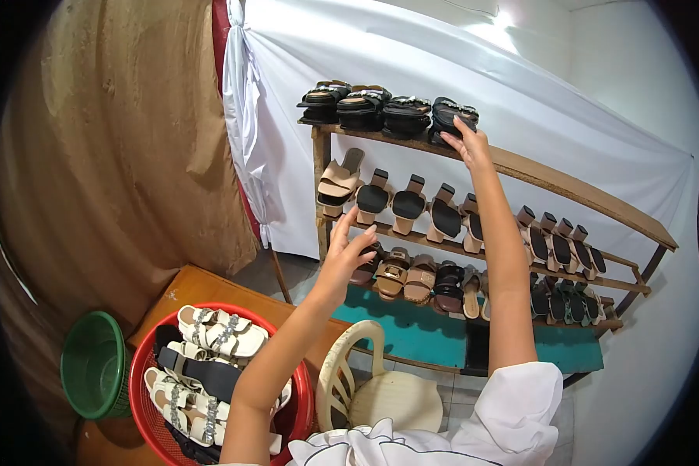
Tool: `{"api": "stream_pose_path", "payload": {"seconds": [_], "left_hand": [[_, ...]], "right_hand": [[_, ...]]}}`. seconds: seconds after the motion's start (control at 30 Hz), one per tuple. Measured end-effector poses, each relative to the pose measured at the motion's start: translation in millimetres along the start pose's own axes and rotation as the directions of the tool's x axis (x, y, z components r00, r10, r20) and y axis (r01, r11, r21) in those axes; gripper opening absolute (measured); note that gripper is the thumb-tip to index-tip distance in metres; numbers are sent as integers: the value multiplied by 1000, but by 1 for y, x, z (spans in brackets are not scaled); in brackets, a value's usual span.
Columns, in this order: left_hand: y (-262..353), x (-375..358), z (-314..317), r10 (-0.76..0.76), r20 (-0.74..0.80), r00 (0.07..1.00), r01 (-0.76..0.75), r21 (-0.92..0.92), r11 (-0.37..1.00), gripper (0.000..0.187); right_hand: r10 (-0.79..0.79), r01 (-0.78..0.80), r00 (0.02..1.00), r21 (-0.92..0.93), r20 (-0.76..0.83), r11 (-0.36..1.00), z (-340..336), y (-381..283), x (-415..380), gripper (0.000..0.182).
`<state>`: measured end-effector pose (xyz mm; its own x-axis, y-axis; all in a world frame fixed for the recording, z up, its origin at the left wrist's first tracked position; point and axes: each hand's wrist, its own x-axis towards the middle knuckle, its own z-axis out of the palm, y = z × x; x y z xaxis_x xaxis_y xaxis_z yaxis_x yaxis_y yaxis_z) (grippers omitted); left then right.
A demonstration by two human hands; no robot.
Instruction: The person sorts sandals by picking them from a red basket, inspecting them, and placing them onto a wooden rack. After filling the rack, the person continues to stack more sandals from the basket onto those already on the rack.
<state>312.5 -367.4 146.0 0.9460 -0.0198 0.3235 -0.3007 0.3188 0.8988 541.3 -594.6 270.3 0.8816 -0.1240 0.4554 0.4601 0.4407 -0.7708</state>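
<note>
Brown cloth [132, 140] hung at left, green basket [93, 365] stood near, red basket [301, 388] held white sandals [245, 340], left hand [339, 268] was open, wooden rack [590, 186] bore shoes, right hand [467, 141] touched rightmost black sandals [445, 113] on top, grip unclear.

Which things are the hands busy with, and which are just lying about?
Probably the job: right hand, black sandals it touches, wooden rack; maybe white sandals, red basket.

Just about: green basket, plastic chair, brown curtain.

At your one o'clock: rack [582, 185], sheet [412, 54] close behind; twelve: chair [396, 400], before rack; ten: sandals [225, 330] in basket [138, 388] on table [186, 289].
</note>
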Motion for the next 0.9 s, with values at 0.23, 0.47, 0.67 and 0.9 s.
{"api": "stream_pose_path", "payload": {"seconds": [0.23,0.47,0.67,0.9], "left_hand": [[2,-8,-9,39,4,999,-39,10,999,61],[16,-21,-17,62,-13,998,-60,85,995,62],[28,-31,-21,67,-63,996,-62,86,994,59],[28,-40,-22,75,-79,994,-70,67,995,57]], "right_hand": [[83,-93,996,-291,-45,952,4,-10,0,41],[104,-115,993,-241,-59,964,12,-9,-6,40],[80,-100,990,-176,-117,979,-2,1,6,48],[-366,215,875,-423,-317,880,28,60,-66,60]]}}
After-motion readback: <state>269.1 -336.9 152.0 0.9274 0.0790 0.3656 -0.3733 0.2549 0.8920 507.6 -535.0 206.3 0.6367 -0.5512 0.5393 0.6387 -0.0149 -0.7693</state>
